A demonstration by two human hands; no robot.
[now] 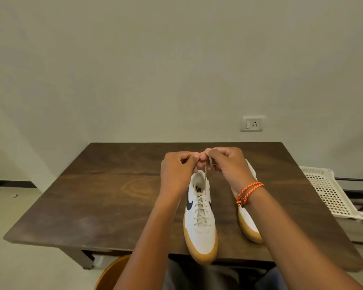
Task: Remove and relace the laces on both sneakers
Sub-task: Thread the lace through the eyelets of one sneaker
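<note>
While the laced sneaker (200, 214) is sitting on the worktop (105, 191) beside its pair (249, 225), the left hand (176, 172) and right hand (228, 164) are each pinching its lace ends (210, 164) above the collar.

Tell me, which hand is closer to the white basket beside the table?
The right hand. It holds the lace over the sneakers, on the side towards the white basket. The left hand pinches the lace too, on the far side of the right hand from the basket.
</note>
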